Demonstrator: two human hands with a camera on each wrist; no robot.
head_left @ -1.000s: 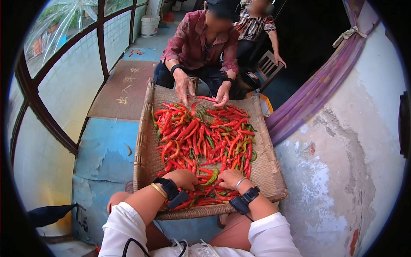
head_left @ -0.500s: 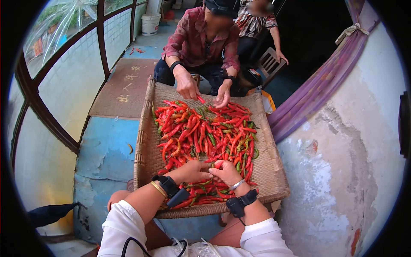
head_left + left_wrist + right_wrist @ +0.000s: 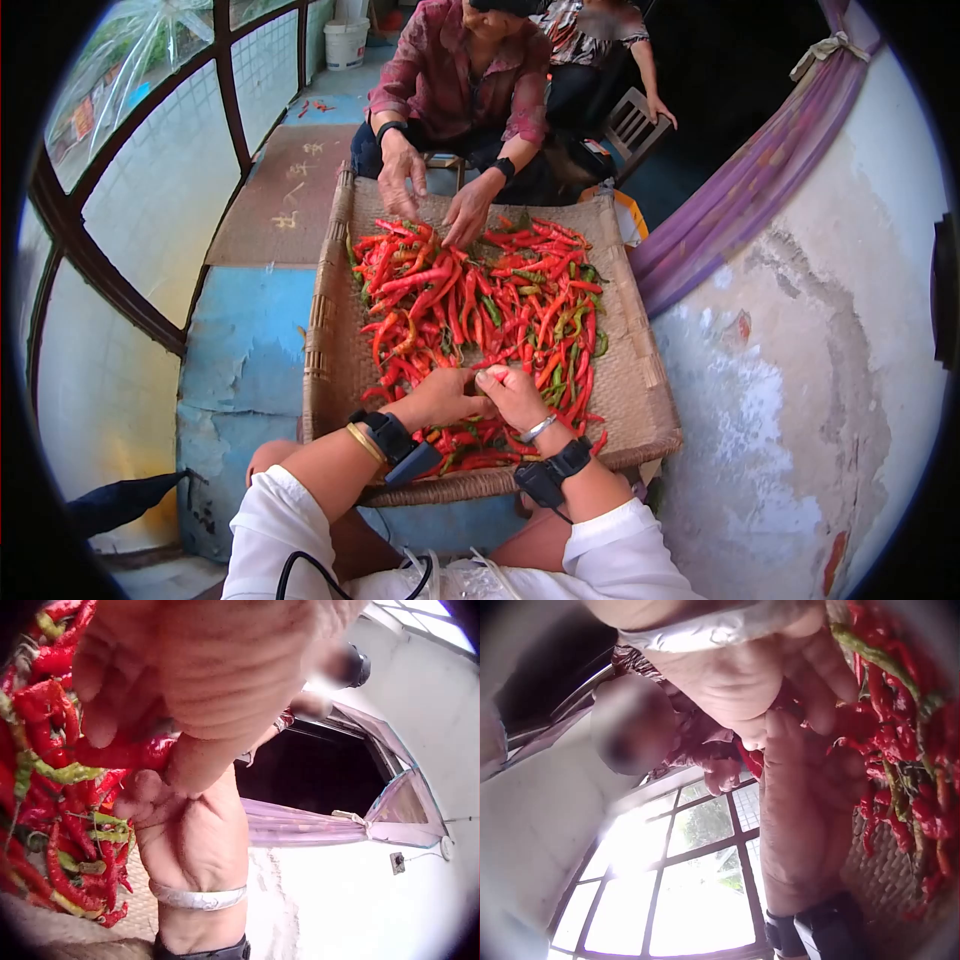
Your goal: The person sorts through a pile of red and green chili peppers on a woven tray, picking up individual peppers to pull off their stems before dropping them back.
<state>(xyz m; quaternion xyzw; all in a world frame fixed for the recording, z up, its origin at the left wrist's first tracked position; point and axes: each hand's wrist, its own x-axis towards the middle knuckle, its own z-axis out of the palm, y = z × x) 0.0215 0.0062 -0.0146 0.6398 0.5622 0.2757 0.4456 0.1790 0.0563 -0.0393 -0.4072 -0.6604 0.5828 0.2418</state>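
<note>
In the head view the left hand (image 3: pixel 442 398) and right hand (image 3: pixel 518 396) meet above the near part of a heap of red and green peppers (image 3: pixel 540 310). A red pepper (image 3: pixel 127 754) is pinched by the left hand (image 3: pixel 202 675) in the left wrist view, the right hand (image 3: pixel 199 832) curled close against it. Seen from the right wrist, the right hand (image 3: pixel 735 682) has its fingers bent around dark red, touching the left hand (image 3: pixel 802 810). Between the palms much of the pepper is hidden.
The peppers lie in a shallow woven tray (image 3: pixel 640 400) across the lap. Opposite sits a person in a red patterned shirt (image 3: pixel 440 60), hands over the far side of the heap; another person is behind. Windows stand left, a purple curtain (image 3: pixel 740 190) and wall right.
The two hands, apart in the peppers one second ago, have come together with a pepper and shifted slightly left. The person opposite has lowered both hands to the heap.
</note>
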